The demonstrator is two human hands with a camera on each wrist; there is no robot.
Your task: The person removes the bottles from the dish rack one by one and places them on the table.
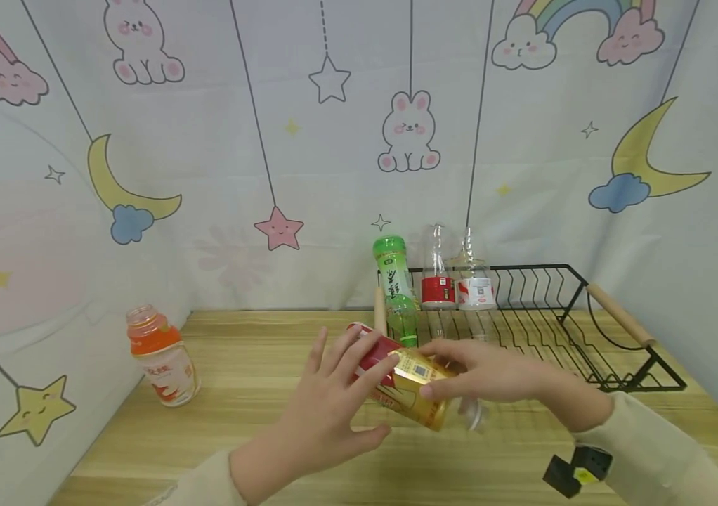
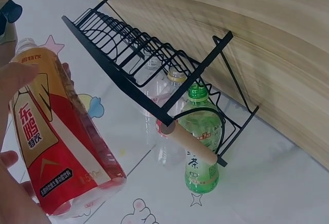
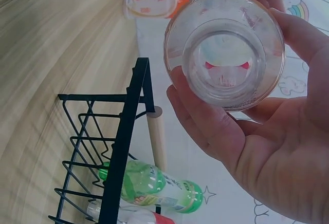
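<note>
A clear plastic bottle with a red and gold label lies tilted between my hands, its neck pointing down to the right. My right hand grips it near the neck, thumb on the gold part and fingers across the other side. In the right wrist view, the round clear neck end of the bottle faces the camera, with no cap on it. Spread over the red end is my left hand, fingers fairly straight and overlapping the label, thumb apart from the bottle.
A black wire rack with wooden handles stands at the back right. Upside down in it are a green bottle and two clear bottles, one with a red label, the other with a white label. An orange-topped bottle stands at the left.
</note>
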